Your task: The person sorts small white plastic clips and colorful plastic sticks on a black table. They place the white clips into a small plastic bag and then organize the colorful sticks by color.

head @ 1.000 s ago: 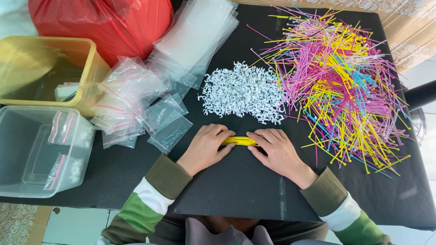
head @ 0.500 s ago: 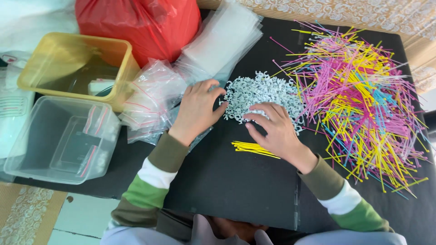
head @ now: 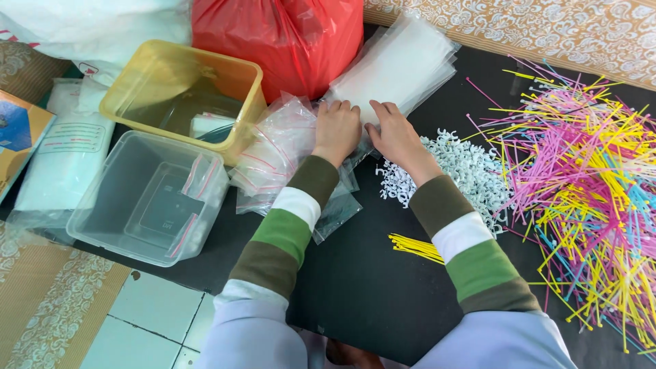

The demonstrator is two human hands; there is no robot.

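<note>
We are pressing our left hand [head: 336, 131] and right hand [head: 393, 133] flat, fingers extended, on the clear bags [head: 400, 68]; seemingly gripping nothing; yellow sticks [head: 415, 247] are lying on the tabletop [head: 355, 280]

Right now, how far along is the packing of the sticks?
Done: a small yellow bundle lies gathered on the mat. In hand: the left hand and right hand rest on the bags. Left: the stick pile and white clips are loose; the clear tub holds few bags.
</note>
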